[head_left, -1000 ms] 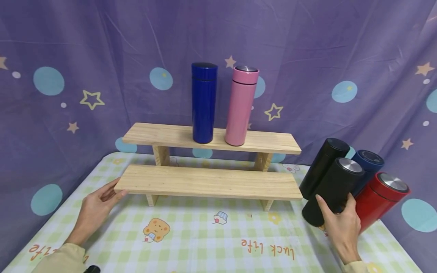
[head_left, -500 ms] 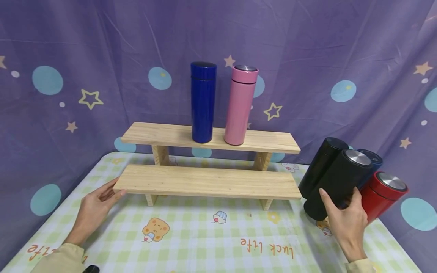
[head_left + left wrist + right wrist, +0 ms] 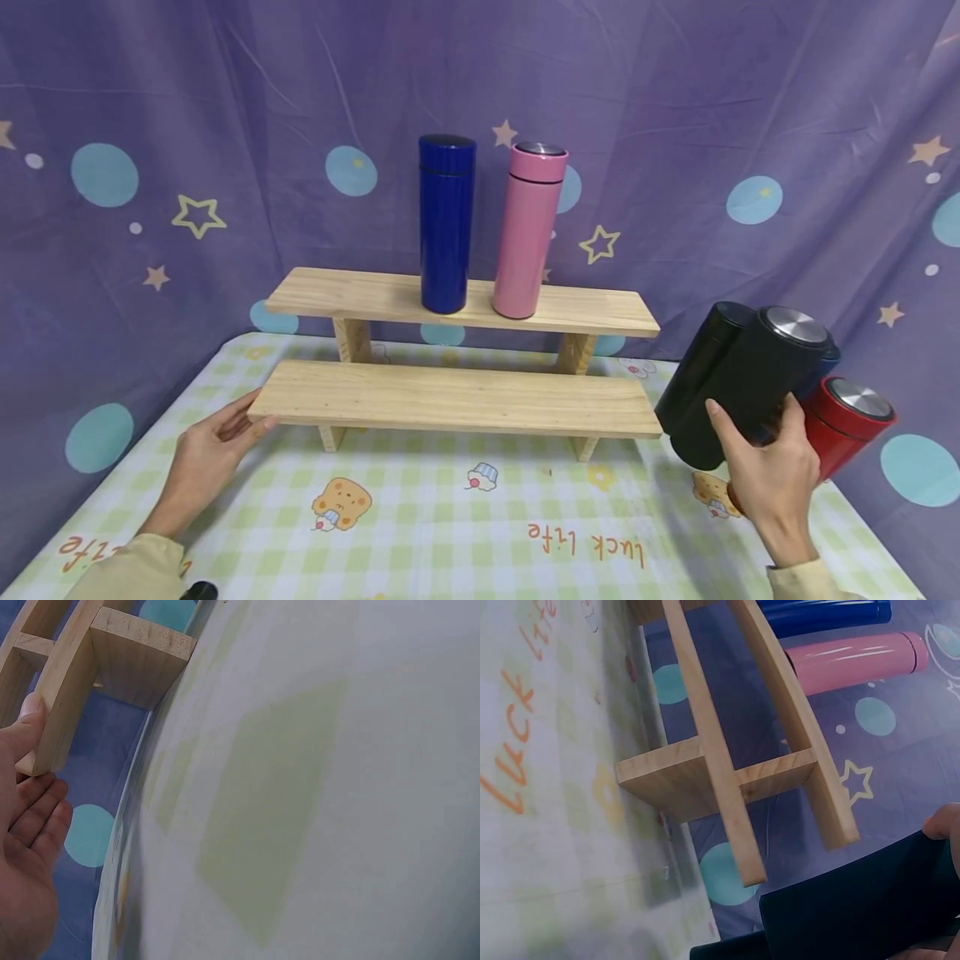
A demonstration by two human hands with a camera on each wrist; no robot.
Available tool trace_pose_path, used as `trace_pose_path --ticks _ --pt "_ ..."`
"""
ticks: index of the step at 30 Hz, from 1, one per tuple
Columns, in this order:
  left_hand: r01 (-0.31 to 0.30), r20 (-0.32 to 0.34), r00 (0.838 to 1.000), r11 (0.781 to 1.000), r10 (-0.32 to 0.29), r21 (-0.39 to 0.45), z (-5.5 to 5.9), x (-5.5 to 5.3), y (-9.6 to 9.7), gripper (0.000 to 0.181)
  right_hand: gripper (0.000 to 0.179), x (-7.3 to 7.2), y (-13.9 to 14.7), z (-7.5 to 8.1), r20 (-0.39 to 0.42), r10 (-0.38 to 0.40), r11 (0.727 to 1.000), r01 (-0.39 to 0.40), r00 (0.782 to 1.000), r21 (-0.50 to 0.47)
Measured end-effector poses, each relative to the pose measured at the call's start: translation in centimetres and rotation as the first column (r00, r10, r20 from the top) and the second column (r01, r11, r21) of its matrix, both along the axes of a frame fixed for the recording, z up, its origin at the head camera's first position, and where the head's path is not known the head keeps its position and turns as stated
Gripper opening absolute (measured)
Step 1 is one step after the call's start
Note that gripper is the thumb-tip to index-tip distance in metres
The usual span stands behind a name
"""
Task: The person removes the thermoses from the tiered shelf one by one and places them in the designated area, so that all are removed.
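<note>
My right hand [image 3: 776, 475] grips a black thermos bottle [image 3: 750, 392] with a silver lid, its thumb on the near left side. The bottle leans to the right, raised off the tabletop; in the right wrist view its dark body [image 3: 855, 900] crosses the lower right. At the other side, my left hand [image 3: 202, 467] holds the left end of the two-tier wooden shelf's lower board [image 3: 450, 400]. The left wrist view shows the thumb on the board [image 3: 64, 712] and the fingers around its end. A blue thermos [image 3: 447, 233] and a pink thermos [image 3: 530, 233] stand on the upper board [image 3: 345, 293].
Another black thermos [image 3: 693, 367], a dark blue thermos [image 3: 828, 360] partly hidden, and a red thermos [image 3: 847, 425] stand close around the held bottle on the right. A checked tablecloth [image 3: 435, 533] covers the table. Behind hangs a purple curtain [image 3: 637, 100].
My right hand has lifted the black thermos and carried it slightly up and to the right, so it now covers more of the dark blue one. The left hand stays on the shelf.
</note>
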State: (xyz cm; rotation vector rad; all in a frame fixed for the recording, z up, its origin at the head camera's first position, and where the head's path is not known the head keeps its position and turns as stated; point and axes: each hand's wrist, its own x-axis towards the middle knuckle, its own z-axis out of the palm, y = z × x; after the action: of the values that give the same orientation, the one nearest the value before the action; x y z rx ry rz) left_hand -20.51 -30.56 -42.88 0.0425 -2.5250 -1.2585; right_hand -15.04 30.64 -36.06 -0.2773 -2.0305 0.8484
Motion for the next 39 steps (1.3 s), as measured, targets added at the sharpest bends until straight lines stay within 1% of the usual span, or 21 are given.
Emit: trace_pose_path --ticks 6,12,17,21,29,32,35,39 --pt "0.005 0.000 1.000 1.000 -0.005 0.016 0.0 0.0 0.0 0.073 0.070 -0.2 -0.3 0.9 -0.015 0.027 1.000 -0.027 1.000 -0.005" --pt "0.001 0.005 1.000 1.000 -0.001 0.011 0.0 0.0 0.0 0.073 0.071 -0.6 -0.9 1.7 -0.006 0.054 0.998 -0.054 0.999 -0.019" --pt "-0.001 0.005 1.000 1.000 0.001 0.005 0.0 0.0 0.0 0.073 0.070 -1.0 -1.5 2.3 -0.029 0.091 0.996 -0.092 0.995 -0.017" --pt "0.002 0.002 1.000 1.000 -0.002 0.001 0.0 0.0 0.0 0.073 0.069 -1.4 -2.0 2.9 -0.045 0.124 0.992 -0.125 0.991 -0.010" --pt "0.004 0.009 1.000 1.000 -0.004 0.000 0.0 0.1 -0.2 0.075 0.061 -2.4 -3.3 4.3 -0.084 0.176 0.984 -0.175 0.981 0.016" --pt "-0.002 0.009 1.000 1.000 0.002 0.000 0.0 0.1 -0.1 0.075 0.062 -2.8 -3.7 4.7 -0.087 0.197 0.980 -0.196 0.976 0.023" --pt "-0.004 -0.005 1.000 1.000 0.004 -0.007 -0.1 0.0 -0.1 0.073 0.065 -3.2 -4.0 5.1 -0.088 0.221 0.975 -0.219 0.971 0.029" --pt "0.003 -0.020 1.000 1.000 -0.003 -0.010 -0.1 -0.1 0.0 0.072 0.067 -3.7 -4.2 5.6 -0.086 0.233 0.972 -0.232 0.969 0.026"
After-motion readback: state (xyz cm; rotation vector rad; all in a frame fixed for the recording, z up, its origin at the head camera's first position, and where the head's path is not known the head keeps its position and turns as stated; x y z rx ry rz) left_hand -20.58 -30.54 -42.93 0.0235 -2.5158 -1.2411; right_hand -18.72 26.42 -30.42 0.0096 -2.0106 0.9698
